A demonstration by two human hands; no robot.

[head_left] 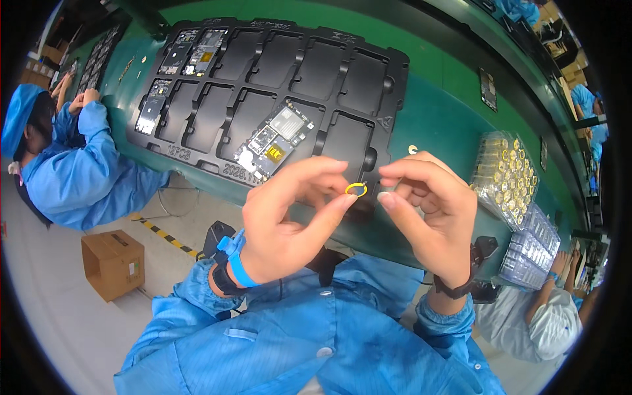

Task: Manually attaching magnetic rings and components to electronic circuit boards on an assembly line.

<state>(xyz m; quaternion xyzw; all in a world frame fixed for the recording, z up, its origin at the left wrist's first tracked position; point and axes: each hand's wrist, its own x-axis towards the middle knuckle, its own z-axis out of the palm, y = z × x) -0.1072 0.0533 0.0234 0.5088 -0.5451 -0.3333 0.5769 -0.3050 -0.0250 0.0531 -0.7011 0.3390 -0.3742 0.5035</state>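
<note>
My left hand (pixel 289 220) pinches a small round part with a yellow rim (pixel 356 190) near the thumb tip, above the front edge of the workbench. Facing it, my right hand (pixel 431 214) has thumb and index tips apart, the other fingers curled; a whitish spot at its thumb tip could be the nail or a small piece. Behind my left hand, a circuit board (pixel 276 139) with a yellow patch lies slantwise across pockets of a black tray (pixel 224 155). The round part touches neither tray nor board.
Several boards (pixel 153 108) sit in the tray's left pockets. At right are a clear blister tray (pixel 503 172) of yellow-rimmed round parts and stacked clear trays (pixel 530 250). A small pale disc (pixel 413 149) lies on the green bench. A co-worker (pixel 85 155) sits left, near a cardboard box (pixel 113 264).
</note>
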